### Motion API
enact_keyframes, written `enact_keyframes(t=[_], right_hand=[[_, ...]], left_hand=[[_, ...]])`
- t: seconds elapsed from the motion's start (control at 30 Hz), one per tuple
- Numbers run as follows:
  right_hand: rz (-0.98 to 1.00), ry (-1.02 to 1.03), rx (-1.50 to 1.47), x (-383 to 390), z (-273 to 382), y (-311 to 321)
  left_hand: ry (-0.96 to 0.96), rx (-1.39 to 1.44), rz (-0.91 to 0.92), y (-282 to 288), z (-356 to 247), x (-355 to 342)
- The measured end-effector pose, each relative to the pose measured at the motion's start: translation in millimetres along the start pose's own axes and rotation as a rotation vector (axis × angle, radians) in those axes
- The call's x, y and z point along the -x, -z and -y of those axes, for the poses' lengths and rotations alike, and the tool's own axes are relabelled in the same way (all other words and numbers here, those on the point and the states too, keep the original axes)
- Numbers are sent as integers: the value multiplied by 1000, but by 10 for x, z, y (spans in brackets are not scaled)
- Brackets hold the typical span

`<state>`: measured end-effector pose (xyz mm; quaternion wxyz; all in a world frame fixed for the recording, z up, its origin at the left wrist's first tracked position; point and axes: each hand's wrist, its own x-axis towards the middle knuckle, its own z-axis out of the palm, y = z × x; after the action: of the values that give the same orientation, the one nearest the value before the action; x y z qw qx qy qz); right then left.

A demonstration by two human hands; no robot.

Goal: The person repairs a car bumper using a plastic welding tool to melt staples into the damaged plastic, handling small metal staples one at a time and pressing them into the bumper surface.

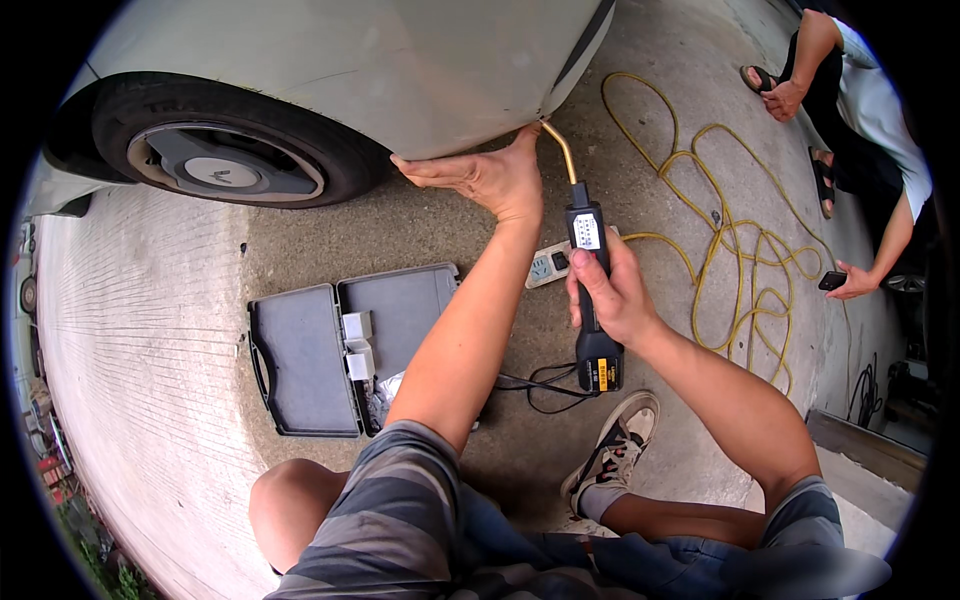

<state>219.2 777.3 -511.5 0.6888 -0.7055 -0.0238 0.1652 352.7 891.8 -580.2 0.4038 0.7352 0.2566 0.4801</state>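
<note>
My right hand (pixel 611 290) is wrapped round a black corded hand tool (pixel 590 336), its thumb on the front near a white label. A bent brass-coloured tube (pixel 562 150) rises from the tool, its tip at the lower edge of the pale car bumper (pixel 450 70). My left hand (pixel 492 180) lies against that lower edge, fingers stretched out to the left and the thumb side close to the tube's tip. Scratches and scuffs mark the bumper's paint. What the tip touches is too small to tell.
Left of the bumper is a car wheel (pixel 215 160). An opened grey tool case (pixel 305 350) with small white boxes (pixel 358 345) lies on the concrete. Near my right hand are a power strip (pixel 543 267) and a coiled yellow cord (pixel 702 290). A person (pixel 880 110) at right holds a phone (pixel 832 281).
</note>
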Motion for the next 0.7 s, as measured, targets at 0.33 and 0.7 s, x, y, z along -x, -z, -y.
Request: enact_keyframes(t=[0.33, 0.7], right_hand=[[4, -48, -8, 12, 35, 7], [8, -25, 19, 5, 12, 19]], left_hand=[[9, 11, 10, -8, 3, 5], [19, -5, 23, 14, -24, -3]])
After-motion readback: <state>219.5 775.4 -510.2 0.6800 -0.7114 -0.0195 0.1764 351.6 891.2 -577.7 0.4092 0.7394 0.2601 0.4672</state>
